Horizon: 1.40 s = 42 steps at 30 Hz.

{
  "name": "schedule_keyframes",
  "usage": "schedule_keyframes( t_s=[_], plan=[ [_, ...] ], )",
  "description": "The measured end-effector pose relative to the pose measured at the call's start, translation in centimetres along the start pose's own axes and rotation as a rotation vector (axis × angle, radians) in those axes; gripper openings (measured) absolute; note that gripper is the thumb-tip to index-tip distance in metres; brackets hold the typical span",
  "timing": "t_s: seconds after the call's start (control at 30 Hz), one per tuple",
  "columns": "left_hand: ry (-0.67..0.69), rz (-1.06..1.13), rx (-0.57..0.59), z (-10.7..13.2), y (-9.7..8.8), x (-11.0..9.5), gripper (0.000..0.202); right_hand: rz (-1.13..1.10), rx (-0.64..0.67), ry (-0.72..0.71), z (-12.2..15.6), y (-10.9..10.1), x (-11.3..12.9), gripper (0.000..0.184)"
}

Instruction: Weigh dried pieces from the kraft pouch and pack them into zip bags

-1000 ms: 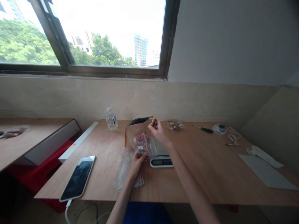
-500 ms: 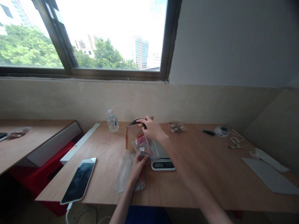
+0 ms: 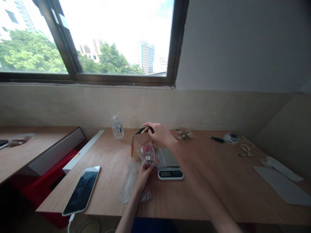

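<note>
Near: L grip (image 3: 143,174) low over desk (image 3: 213,184), thumb + fingers closed on lower edge of clear zip bag (image 3: 148,151); red-printed item w/ small white label visible inside, rest of contents too blurred to ID. Stack of clear bags (image 3: 128,185) lies flat just L of & under L wrist. Phone (image 3: 82,191) well off to L, cable at its near end.

Just R of L grip: white scale (image 3: 170,174), display toward wearer, digits n/legible; zip bag overlaps its L side, R forearm crosses its far R.

Beyond L grip: brown paper bag (image 3: 139,144), upright, dark lining, mouth open at top. R grip (image 3: 159,132) at that mouth, fingers bent over rim, narrow gap to thumb. Pale piece (image 3: 144,130) shows at mouth below fingertips; can't tell if pinched or resting in bag. Dark bit by thumb prob. lining.

Step (judged): R grip working at paper-bag mouth, L grip steadying zip bag. Next move prob. calls for secure pinch on one pc, mouth kept wide, straight lift w/o snagging rim; L grip to hold still.

Far: packet of tan pcs (image 3: 184,134) R of & beyond R grip; bottle (image 3: 118,128) upright, L of it; screwdriver (image 3: 217,139) + dome cam (image 3: 231,138) well R.
</note>
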<state>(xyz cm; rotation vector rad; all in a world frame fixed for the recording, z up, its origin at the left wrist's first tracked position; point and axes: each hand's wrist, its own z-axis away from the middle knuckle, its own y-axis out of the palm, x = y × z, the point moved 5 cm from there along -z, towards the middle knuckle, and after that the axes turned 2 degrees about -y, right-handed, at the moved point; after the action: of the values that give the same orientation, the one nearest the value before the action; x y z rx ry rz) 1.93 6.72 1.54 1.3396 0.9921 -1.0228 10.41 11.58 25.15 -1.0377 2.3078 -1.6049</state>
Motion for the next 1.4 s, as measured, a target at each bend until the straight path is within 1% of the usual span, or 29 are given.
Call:
schedule_keyframes(
  t_s=[0.07,0.23,0.37,0.53,0.7,0.77,0.8,0.87,0.9,1.0,1.03,1.1,1.17,1.23,1.3,1.4],
  plan=[
    [0.000,-0.005,0.001,0.0,0.0,0.0,0.034,0.013,-0.009,0.011,-0.1,-0.2,-0.1,0.034],
    [0.000,-0.026,-0.003,0.1,0.0,-0.2,0.033,0.083,0.027,0.043,-0.4,0.1,-0.4,0.029],
    [0.003,-0.034,0.002,0.2,0.1,-0.3,0.034,0.092,0.035,0.066,-0.4,0.2,-0.7,0.028],
    [0.003,-0.041,-0.007,0.2,-0.1,-0.2,0.033,0.016,0.100,0.038,-0.1,0.2,-0.8,0.032],
    [-0.015,-0.036,-0.027,0.2,-0.1,-0.3,0.034,-0.069,0.132,0.019,0.1,-0.1,-0.8,0.034],
    [-0.013,-0.028,-0.025,0.3,0.0,-0.4,0.035,-0.118,0.102,0.042,0.1,-0.3,-1.1,0.038],
    [-0.010,-0.025,-0.022,0.3,0.1,-0.5,0.035,-0.157,0.074,0.058,0.1,-0.4,-1.3,0.044],
    [-0.005,-0.024,-0.018,0.3,0.1,-0.6,0.035,-0.281,0.009,0.073,0.1,-0.5,-1.7,0.056],
    [-0.003,-0.025,-0.018,0.4,0.1,-0.6,0.034,-0.361,-0.027,0.070,0.0,-0.4,-1.9,0.056],
    [-0.005,-0.032,-0.028,0.3,0.1,-0.6,0.035,-0.581,-0.154,0.051,-0.3,-0.2,-2.5,0.038],
    [-0.007,-0.034,-0.033,0.3,0.0,-0.6,0.035,-0.632,-0.201,0.058,-0.5,-0.1,-2.7,0.035],
    [-0.010,-0.039,-0.034,0.3,0.0,-0.6,0.037,-0.691,-0.281,0.083,-1.0,0.2,-3.1,0.033],
    [-0.009,-0.040,-0.026,0.2,0.1,-0.6,0.039,-0.711,-0.334,0.095,-1.6,0.5,-3.2,0.029],
    [-0.006,-0.036,-0.019,0.2,0.2,-0.6,0.041,-0.705,-0.357,0.051,-2.2,0.7,-2.8,0.025],
    [-0.009,-0.027,-0.019,0.2,0.2,-0.7,0.042,-0.700,-0.360,-0.032,-2.6,0.7,-2.1,0.024],
    [-0.008,-0.018,-0.004,0.2,0.2,-0.7,0.040,-0.718,-0.297,-0.132,-2.5,0.8,-1.2,0.025]
  ],
)
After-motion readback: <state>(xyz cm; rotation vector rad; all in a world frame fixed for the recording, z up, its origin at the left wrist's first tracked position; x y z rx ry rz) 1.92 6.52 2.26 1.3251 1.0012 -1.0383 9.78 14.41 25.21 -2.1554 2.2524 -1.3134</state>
